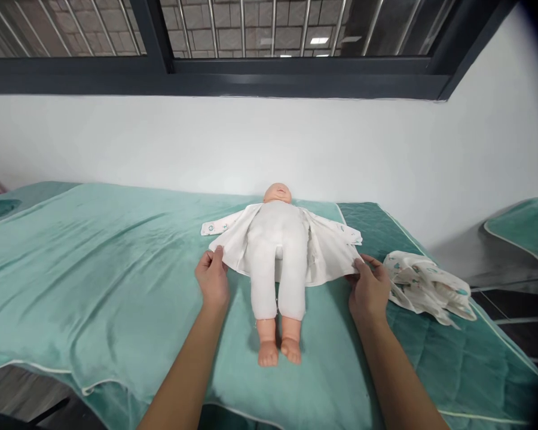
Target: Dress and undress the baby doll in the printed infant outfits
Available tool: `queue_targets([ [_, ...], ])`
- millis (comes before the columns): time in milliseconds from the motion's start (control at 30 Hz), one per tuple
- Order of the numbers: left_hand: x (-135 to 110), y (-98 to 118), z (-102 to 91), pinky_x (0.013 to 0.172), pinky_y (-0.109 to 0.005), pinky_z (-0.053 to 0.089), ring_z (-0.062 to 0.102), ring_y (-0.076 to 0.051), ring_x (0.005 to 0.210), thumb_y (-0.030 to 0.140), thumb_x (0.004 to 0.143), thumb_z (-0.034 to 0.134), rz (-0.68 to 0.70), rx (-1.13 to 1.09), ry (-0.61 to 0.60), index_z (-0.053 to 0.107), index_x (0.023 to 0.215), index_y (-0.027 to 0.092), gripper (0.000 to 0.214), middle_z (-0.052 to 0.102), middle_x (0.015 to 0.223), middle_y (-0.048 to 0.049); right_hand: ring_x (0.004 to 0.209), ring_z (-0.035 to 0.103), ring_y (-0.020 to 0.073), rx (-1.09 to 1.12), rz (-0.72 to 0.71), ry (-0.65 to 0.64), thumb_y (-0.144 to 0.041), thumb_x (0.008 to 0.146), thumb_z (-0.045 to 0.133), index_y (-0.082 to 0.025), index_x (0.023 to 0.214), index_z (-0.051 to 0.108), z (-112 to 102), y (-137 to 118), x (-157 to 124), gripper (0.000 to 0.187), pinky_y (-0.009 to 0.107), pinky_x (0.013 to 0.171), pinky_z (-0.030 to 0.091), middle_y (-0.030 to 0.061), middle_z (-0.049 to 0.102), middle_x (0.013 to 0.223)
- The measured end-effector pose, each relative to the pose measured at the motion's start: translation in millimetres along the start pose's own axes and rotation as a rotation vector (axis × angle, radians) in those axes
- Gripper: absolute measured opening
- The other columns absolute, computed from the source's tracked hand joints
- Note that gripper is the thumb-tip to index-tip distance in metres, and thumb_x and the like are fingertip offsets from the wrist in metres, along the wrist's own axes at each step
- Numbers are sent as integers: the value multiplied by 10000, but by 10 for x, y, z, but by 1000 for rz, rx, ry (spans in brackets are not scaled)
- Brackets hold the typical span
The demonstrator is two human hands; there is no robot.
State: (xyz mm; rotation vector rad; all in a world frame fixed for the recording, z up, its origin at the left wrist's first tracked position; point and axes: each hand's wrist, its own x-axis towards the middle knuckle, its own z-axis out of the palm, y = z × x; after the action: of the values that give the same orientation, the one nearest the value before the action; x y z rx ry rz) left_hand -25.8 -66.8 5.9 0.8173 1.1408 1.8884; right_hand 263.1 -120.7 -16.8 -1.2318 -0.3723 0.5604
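Observation:
A baby doll (278,251) lies on its back on a teal blanket (94,263), head toward the wall, in a white bodysuit. Under it an open white printed jacket (327,251) is spread to both sides. My left hand (213,279) pinches the jacket's lower left corner beside the doll's hip. My right hand (368,286) grips the jacket's lower right corner, fingers closed on the cloth.
A crumpled white printed garment (425,286) lies on the bed to the right of my right hand. The bed's right edge drops to a dark floor (511,298). A second teal-covered bed (526,230) stands at far right. A white wall and a window lie behind.

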Motion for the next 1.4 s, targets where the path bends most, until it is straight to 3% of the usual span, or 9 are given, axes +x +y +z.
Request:
queue_targets([
  [333, -112, 73, -112, 479, -224, 254, 289, -75, 483, 422, 824, 646, 116, 305, 34, 353, 581, 196, 443, 332, 493, 78, 538, 544, 153, -206, -141, -84, -400, 813, 608, -216, 1014, 560, -200, -136, -182, 276, 285, 510, 431, -33, 578, 654],
  [467, -191, 104, -186, 502, -229, 259, 299, -83, 505, 444, 835, 632, 131, 404, -21, 359, 571, 192, 456, 334, 506, 71, 944, 609, 243, -567, -532, -144, -357, 864, 542, -204, 1061, 585, -559, -366, -184, 252, 398, 801, 488, 92, 653, 1017],
  [600, -303, 141, -279, 508, -238, 256, 314, -96, 523, 464, 842, 619, 90, 493, -146, 399, 566, 190, 447, 363, 520, 58, 1285, 439, 329, -1053, -915, -111, -277, 859, 511, -200, 1243, 553, -1038, -653, 56, 394, 508, 1034, 337, 158, 561, 1331],
  [667, -381, 175, -338, 510, -243, 251, 308, -101, 524, 467, 840, 620, 61, 527, -225, 405, 568, 192, 443, 362, 518, 56, 1276, 442, 372, -1259, -876, -58, -287, 843, 531, -202, 1299, 539, -1293, -724, 255, 464, 524, 993, 341, 184, 520, 1392],
  [833, -586, 313, -495, 560, -254, 305, 387, -127, 553, 483, 877, 556, 35, 587, -487, 448, 562, 192, 442, 423, 535, 32, 795, 632, 302, -1415, -577, -340, -401, 826, 569, -206, 1157, 645, -1697, -843, 529, 391, 388, 682, 422, 144, 709, 982],
  [1033, -658, 630, -399, 608, -273, 331, 516, -173, 639, 427, 887, 540, 182, 864, -999, 596, 674, 216, 306, 600, 663, -3, 640, 578, 208, -1128, -433, -531, -531, 805, 622, -234, 854, 683, -1264, -1524, -42, 308, 304, 585, 415, 14, 661, 676],
  [1200, -741, 1193, -74, 660, -289, 411, 604, -209, 768, 381, 855, 608, 287, 752, -1084, 694, 886, 258, 153, 689, 850, -33, 747, 618, 218, -566, -187, -749, -507, 758, 706, -227, 860, 702, -573, -2007, -760, 298, 304, 632, 470, 20, 710, 811],
  [1300, -890, 1593, 37, 799, -311, 480, 626, -232, 987, 389, 875, 605, 305, 565, -1095, 682, 1060, 272, 232, 689, 1061, -59, 760, 628, 196, -387, -59, -885, -486, 769, 717, -224, 931, 686, -260, -2086, -1117, 310, 294, 645, 489, 11, 707, 854],
  [1400, -1041, 1901, 23, 1031, -379, 434, 491, -267, 1288, 392, 843, 664, 513, 536, -1046, 580, 1280, 318, 451, 538, 1377, -73, 796, 632, 174, -252, 23, -999, -473, 819, 689, -218, 962, 664, -62, -2123, -1373, 293, 290, 685, 521, 14, 690, 877],
])
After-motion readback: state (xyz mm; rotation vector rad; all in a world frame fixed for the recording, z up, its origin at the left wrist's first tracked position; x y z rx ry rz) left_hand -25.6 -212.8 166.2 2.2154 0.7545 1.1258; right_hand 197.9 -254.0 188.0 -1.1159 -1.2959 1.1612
